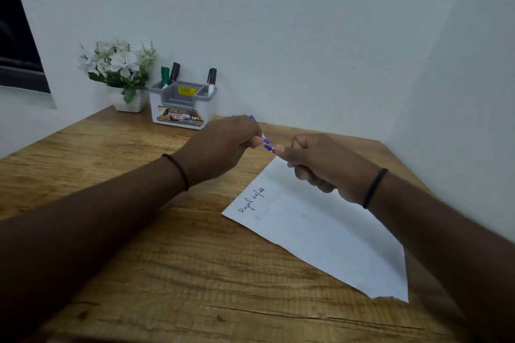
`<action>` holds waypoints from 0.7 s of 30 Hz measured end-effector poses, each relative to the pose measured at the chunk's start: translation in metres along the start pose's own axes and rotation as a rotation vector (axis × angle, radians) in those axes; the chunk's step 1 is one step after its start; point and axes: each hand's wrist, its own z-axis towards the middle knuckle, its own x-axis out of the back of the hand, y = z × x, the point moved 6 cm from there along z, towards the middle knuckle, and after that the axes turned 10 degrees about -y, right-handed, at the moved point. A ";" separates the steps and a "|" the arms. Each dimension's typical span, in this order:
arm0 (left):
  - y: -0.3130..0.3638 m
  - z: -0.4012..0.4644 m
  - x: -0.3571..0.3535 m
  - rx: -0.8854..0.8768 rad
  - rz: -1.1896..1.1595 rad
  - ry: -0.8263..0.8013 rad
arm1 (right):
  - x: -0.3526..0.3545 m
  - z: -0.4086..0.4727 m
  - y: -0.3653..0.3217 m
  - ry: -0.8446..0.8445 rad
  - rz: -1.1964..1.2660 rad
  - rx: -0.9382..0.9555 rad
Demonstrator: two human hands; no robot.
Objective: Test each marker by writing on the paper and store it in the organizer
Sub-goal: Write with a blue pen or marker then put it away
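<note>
Both hands (223, 145) (323, 164) grip a blue-and-white marker (267, 145) above the paper (320, 237).

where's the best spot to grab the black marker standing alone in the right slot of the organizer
Probably by its black cap end, coming straight down from above. The black marker stands nearly upright in the organizer, so only its upper part clears the rim; the lower barrel sits inside the compartment. Nothing stands next to it, so pinching from either side should work.
</note>
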 end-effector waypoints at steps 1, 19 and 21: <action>-0.002 -0.001 0.002 0.010 0.003 0.009 | 0.002 -0.002 0.005 -0.026 -0.022 -0.044; 0.009 -0.010 -0.061 0.348 0.186 -0.382 | -0.046 -0.043 0.026 -0.265 0.364 0.161; 0.012 -0.009 -0.059 0.338 0.207 -0.384 | -0.049 -0.042 0.026 -0.257 0.345 0.141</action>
